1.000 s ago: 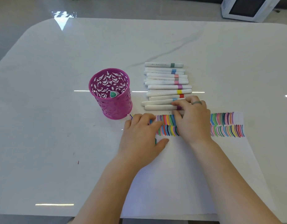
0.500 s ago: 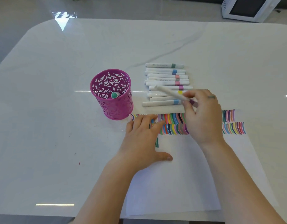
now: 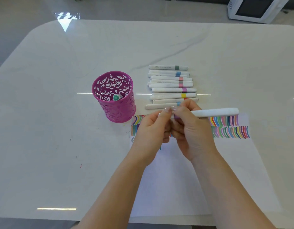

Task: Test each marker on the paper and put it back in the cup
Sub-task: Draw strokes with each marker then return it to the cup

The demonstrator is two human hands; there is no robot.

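Observation:
A white marker with a purple band (image 3: 214,112) is held level above the paper (image 3: 172,179). My right hand (image 3: 191,129) grips its barrel, and my left hand (image 3: 153,128) pinches its cap end at the left. The paper's top edge carries rows of coloured strokes (image 3: 230,128). A pink cut-out cup (image 3: 114,96) stands left of the paper with one green-capped marker (image 3: 117,97) inside. Several white markers (image 3: 171,86) with coloured bands lie in a row behind my hands.
The white marble table (image 3: 52,129) stretches wide to the left and back. A white appliance (image 3: 253,9) sits on the floor beyond the far right corner. The table's front edge runs just under my forearms.
My right hand lifted the purple-banded marker from the row and turned it level. My left hand rose off the paper and took hold of the marker's cap end.

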